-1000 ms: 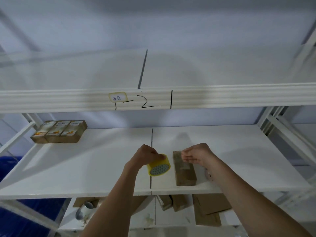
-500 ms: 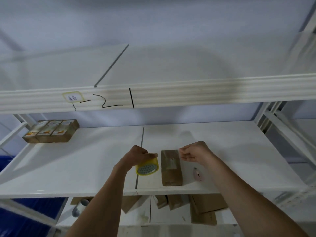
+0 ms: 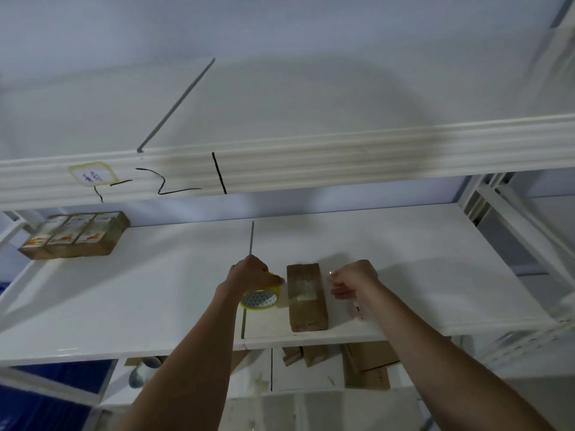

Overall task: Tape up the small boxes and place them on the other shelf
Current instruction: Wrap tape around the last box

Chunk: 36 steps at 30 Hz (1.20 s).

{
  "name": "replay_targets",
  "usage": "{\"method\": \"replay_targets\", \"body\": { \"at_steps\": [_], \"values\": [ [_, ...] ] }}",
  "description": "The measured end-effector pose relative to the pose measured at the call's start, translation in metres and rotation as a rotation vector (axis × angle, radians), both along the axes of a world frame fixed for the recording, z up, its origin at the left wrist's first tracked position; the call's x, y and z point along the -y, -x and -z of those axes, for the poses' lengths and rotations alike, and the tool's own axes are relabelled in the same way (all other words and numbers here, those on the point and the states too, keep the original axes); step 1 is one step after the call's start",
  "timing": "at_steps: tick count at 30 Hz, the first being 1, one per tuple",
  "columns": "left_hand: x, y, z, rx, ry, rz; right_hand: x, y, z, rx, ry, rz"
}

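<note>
1. Two bare hands work over the white middle shelf (image 3: 155, 306), one either side of a small brown cardboard box (image 3: 306, 297).
2. That box lies flat near the shelf's front edge, long side running front to back, with a pale strip of clear tape across its top.
3. The left hand (image 3: 249, 273) has its fingers curled round a yellow-rimmed roll of clear tape (image 3: 260, 298), held just left of the box.
4. The right hand (image 3: 353, 279) sits just right of the box, fingers pinched together, seemingly on the tape's free end, though the film is too faint to be sure.
5. A small pinkish object (image 3: 356, 311) lies on the shelf under the right wrist; too blurred to identify.
6. Three small printed brown boxes (image 3: 74, 234) sit side by side at the shelf's far left corner.
7. More brown cardboard boxes (image 3: 367, 362) rest on the lower shelf.
8. The upper shelf's front rail (image 3: 342, 154) carries a yellow-edged label (image 3: 91, 175) and black marker strokes.
</note>
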<state>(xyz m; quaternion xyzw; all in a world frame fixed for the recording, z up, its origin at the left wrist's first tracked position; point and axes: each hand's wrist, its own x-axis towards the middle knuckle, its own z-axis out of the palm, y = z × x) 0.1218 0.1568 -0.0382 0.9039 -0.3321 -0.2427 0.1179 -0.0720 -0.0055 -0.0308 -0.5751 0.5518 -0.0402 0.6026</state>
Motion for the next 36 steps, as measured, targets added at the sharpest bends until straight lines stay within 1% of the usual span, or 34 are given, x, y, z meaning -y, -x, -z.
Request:
{"method": "replay_targets", "body": {
  "at_steps": [5, 8, 13, 22, 26, 36],
  "values": [
    [0.002, -0.006, 0.011, -0.028, -0.013, -0.001, 0.000, -0.001, 0.005, 0.025, -0.044, 0.016],
    [0.002, -0.005, 0.017, -0.050, -0.002, -0.013, -0.001, -0.001, 0.009, -0.003, -0.037, 0.015],
    [0.004, -0.003, 0.023, -0.020, -0.018, 0.014, 0.000, 0.000, 0.015, -0.031, -0.022, 0.022],
    [0.001, -0.004, 0.027, -0.049, -0.009, -0.001, -0.002, -0.003, 0.022, -0.006, -0.025, 0.031],
    [-0.001, -0.004, 0.029, -0.052, -0.003, -0.002, -0.002, -0.007, 0.024, -0.039, -0.015, 0.029],
    [0.005, 0.000, 0.032, -0.063, -0.045, -0.013, -0.005, -0.010, 0.038, -0.091, -0.017, 0.131]
  ]
}}
